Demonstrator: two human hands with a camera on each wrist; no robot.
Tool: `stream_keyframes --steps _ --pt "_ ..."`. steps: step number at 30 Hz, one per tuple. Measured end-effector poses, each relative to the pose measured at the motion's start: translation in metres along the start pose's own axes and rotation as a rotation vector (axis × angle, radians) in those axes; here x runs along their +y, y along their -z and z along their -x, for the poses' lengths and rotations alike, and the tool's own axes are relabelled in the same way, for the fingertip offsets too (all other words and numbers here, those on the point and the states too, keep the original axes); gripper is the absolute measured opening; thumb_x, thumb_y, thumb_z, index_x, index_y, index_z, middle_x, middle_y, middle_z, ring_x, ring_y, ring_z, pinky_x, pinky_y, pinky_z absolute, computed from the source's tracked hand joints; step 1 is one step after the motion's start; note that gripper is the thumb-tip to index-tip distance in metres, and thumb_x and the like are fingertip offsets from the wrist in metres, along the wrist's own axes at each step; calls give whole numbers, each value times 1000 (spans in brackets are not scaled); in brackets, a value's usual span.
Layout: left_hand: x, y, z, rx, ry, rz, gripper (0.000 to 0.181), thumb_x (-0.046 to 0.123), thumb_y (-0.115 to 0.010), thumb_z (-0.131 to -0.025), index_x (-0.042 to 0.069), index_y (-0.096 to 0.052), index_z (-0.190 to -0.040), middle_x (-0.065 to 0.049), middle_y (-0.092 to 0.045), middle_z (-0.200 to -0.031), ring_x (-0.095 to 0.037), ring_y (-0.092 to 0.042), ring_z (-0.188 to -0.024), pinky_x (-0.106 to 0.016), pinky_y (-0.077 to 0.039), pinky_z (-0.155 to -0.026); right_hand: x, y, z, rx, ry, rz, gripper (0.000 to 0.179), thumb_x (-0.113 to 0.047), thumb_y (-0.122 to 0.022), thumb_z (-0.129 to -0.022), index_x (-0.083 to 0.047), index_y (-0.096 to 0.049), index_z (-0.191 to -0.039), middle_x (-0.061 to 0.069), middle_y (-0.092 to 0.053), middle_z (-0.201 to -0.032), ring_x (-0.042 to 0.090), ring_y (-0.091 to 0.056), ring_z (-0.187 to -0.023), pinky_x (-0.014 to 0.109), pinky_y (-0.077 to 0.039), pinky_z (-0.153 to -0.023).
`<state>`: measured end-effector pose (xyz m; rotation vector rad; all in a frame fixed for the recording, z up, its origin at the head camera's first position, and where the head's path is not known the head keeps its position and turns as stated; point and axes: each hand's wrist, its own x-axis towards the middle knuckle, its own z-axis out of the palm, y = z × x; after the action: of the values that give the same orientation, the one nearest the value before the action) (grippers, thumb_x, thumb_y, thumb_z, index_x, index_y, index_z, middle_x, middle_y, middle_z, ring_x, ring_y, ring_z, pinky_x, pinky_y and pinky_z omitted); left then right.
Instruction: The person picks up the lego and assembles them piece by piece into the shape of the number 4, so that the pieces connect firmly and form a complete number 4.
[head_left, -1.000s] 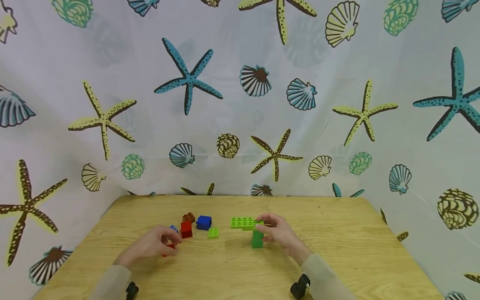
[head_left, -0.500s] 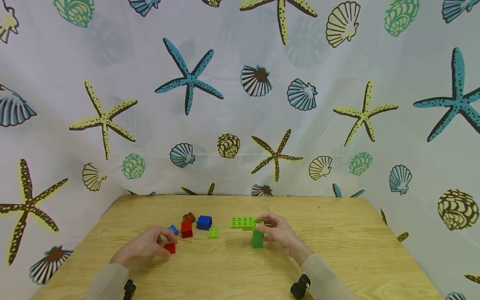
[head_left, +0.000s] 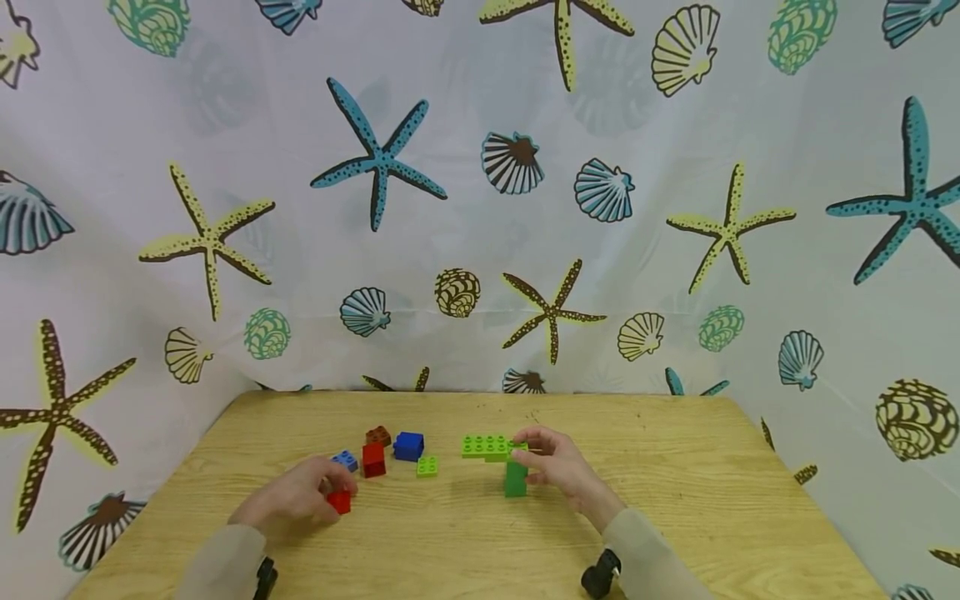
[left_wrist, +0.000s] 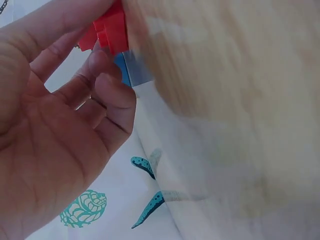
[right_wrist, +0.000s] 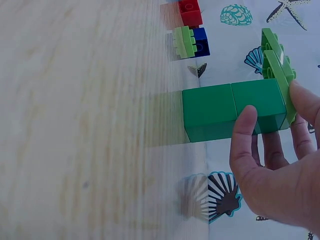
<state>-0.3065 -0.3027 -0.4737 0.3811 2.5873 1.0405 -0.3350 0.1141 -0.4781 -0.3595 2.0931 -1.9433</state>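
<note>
My left hand (head_left: 303, 490) is low at the left of the table, pinching a red brick (head_left: 339, 502) between thumb and fingertips. The left wrist view shows this hand's palm, with red (left_wrist: 111, 31) at the fingertips and part of it cut off by the frame. My right hand (head_left: 558, 467) grips an upright stack of two dark green bricks (right_wrist: 220, 107). Lime green plates (head_left: 484, 447) top the stack and jut out to the left. Its thumb lies on the upper dark green brick, and the index finger reaches the lime top. The stack's foot stands on the table.
Loose bricks lie left of centre: a standing red one (head_left: 373, 460), a dark blue one (head_left: 408, 447), a brown one (head_left: 378, 435), a light blue one (head_left: 346, 460) and a small lime one (head_left: 427, 467). A shell-patterned curtain (head_left: 465, 233) hangs behind the wooden table (head_left: 660, 467).
My left hand has shifted slightly left and its thumb has moved, so more of the red brick shows, a little turned. The right hand and green stack stay put.
</note>
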Motion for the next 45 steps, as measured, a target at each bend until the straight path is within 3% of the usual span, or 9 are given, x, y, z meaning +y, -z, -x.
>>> stream_keyframes --steps 5,9,16,23,29,36,45 --pt "1 -2 0 -7 9 19 43 -3 -77 -71 4 -68 -113 -8 -60 -103 -24 -50 -91 -35 -46 -76 2 -1 1 -9 3 -5 32 -24 -69 -92 -7 -62 -119 6 -59 -116 16 -60 -93 40 -56 -79" --pt "6 -2 -3 0 -50 -10 42 2 -78 -73 2 -69 -113 -7 -62 -100 -23 -49 -87 -33 -45 -74 4 -1 0 -12 1 -5 32 -24 -70 -92 -7 -63 -118 7 -59 -117 15 -60 -93 40 -56 -79" --pt "24 -3 -9 45 -71 -35 36 12 -79 -77 5 -69 -112 -5 -61 -101 -23 -50 -91 -32 -44 -78 1 -1 -1 3 1 -3 34 -23 -69 -92 -6 -62 -120 6 -59 -117 15 -60 -93 40 -56 -79" --pt "37 -8 -20 48 -85 -5 36 10 -79 -78 8 -70 -113 -6 -65 -110 -23 -53 -95 -36 -47 -84 0 1 2 5 -9 -1 33 -22 -69 -93 -5 -61 -121 5 -59 -115 14 -59 -93 39 -56 -79" --pt "47 -13 -28 44 -131 21 40 6 -77 -79 4 -67 -118 -12 -64 -117 -24 -54 -98 -36 -48 -86 0 1 1 10 -14 6 35 -23 -69 -93 -5 -61 -122 6 -59 -117 15 -59 -93 39 -56 -80" --pt "59 -19 -36 58 -146 10 38 7 -77 -80 4 -68 -117 -7 -62 -109 -25 -53 -94 -34 -50 -81 -1 1 1 10 -18 9 34 -24 -70 -92 -7 -62 -120 6 -60 -117 15 -60 -94 41 -56 -82" --pt "73 -25 -43 95 -155 -23 35 15 -79 -80 11 -71 -115 -5 -60 -111 -24 -47 -98 -34 -42 -82 -1 1 0 0 -12 2 34 -24 -70 -91 -7 -62 -119 5 -59 -115 15 -59 -92 40 -56 -80"
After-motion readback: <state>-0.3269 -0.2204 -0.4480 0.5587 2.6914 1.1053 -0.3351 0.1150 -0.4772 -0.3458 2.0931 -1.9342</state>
